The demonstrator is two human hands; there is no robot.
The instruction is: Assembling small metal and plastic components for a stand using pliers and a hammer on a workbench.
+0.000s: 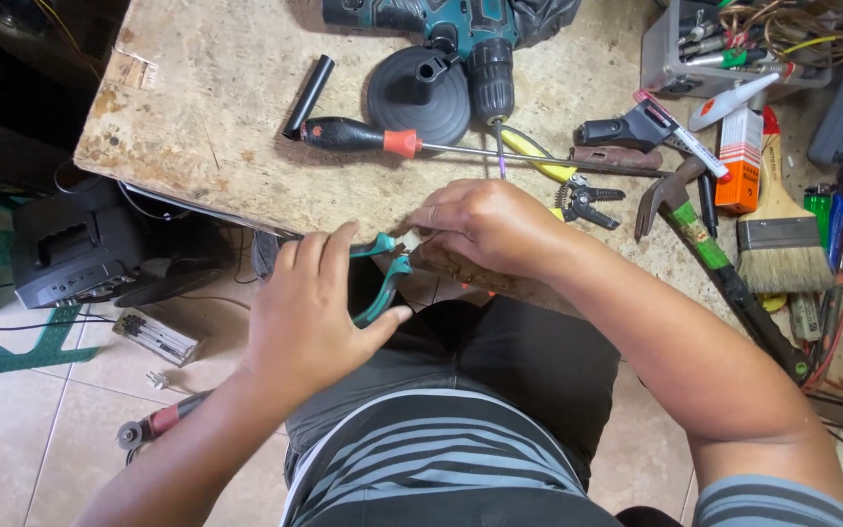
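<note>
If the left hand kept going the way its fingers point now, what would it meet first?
The left hand, gripping teal-handled pliers, points up and right toward the right hand. It would probably meet that hand and the small white piece it holds first, then the workbench edge; depth is unclear.

Two bare hands meet at the near edge of the wooden workbench (246, 146).

The left hand (309, 312) sits just below the bench edge, back facing up, fingers curled and thumb stretched out toward the right, clenched around a green-handled tool (382, 278). The left forearm runs down to the lower left. The right hand (485, 224) rests on the bench edge, knuckles up, fingers bent downward and fingertips pinched together close to the left hand. The right forearm slants away from the bench toward the lower right, elbow bent.
</note>
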